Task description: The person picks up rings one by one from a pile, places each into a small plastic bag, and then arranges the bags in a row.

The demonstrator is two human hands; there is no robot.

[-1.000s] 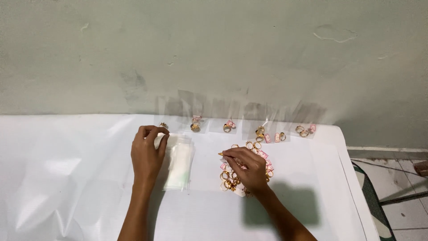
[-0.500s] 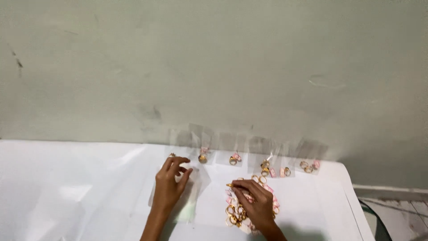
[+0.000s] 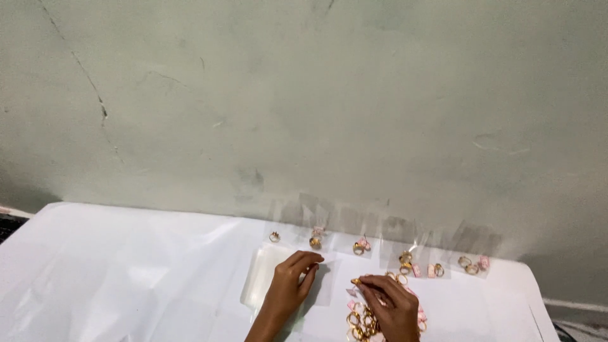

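Note:
My left hand rests on a stack of small clear plastic bags on the white table, fingertips pinching one bag. My right hand lies over a pile of gold rings with pink tags and pinches one gold ring between thumb and fingers. The two hands are a short way apart, the ring just right of the held bag.
A row of clear bags with gold rings inside leans against the grey wall: one at the left, others in the middle, more at the right. The white tabletop stretches far to the left; its right edge is near.
The view has tilted up, so hands and table now sit low in the picture. My right hand has lifted a ring from the pile toward the bag under my left hand.

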